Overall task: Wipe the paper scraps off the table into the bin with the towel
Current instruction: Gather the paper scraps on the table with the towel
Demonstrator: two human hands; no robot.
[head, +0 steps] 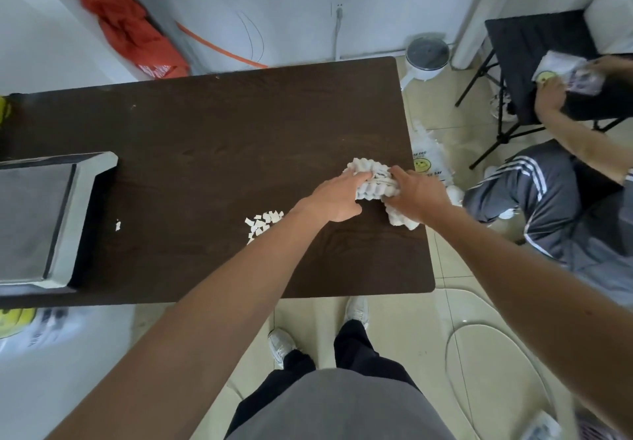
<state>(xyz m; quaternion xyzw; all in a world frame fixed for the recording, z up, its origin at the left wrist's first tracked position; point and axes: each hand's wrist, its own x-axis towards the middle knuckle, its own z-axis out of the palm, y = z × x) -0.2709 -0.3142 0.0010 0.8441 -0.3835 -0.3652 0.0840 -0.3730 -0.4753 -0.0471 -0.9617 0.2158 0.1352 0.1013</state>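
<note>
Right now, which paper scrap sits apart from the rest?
The lone white paper scrap near the grey tray, far left on the dark wooden table. The other scraps form one pile beside the left hand.

Bare forearms, grey top [342, 405], black trousers [356, 347], white trainers [281, 340]
</note>
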